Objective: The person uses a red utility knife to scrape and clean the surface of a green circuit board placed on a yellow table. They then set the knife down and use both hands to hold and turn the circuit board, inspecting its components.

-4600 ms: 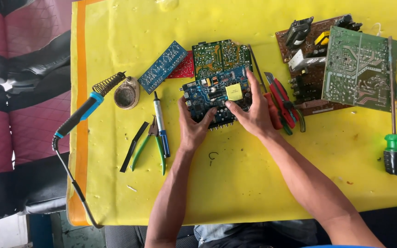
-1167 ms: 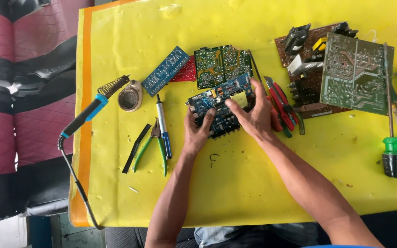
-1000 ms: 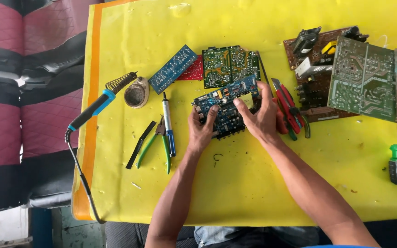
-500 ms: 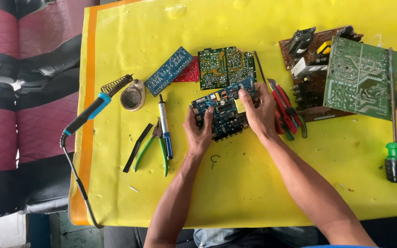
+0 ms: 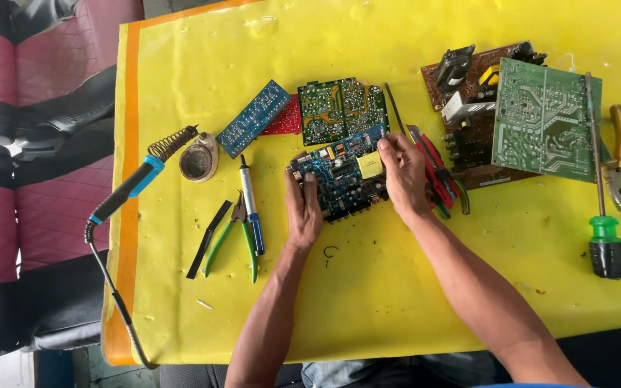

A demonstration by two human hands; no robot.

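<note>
A blue circuit board (image 5: 339, 172) with a yellow square part lies tilted on the yellow table cover (image 5: 397, 287). My left hand (image 5: 302, 208) presses on its left end, fingers spread over the board. My right hand (image 5: 404, 176) holds the board's right edge, fingertips pinched at its upper right corner. Just behind it lies a green circuit board (image 5: 341, 108).
Left of the board lie a desoldering pump (image 5: 249, 205), green-handled cutters (image 5: 228, 241), a solder tin (image 5: 199, 159) and a blue soldering iron (image 5: 134, 183). Red pliers (image 5: 436, 172) rest beside my right hand. Brown and green boards (image 5: 540, 118), a green screwdriver (image 5: 601, 215) and pliers (image 5: 619, 162) sit right.
Both hands turned the blue board over and set it flatter on the cover; its yellow square part now faces up again. The camera shifted slightly.
</note>
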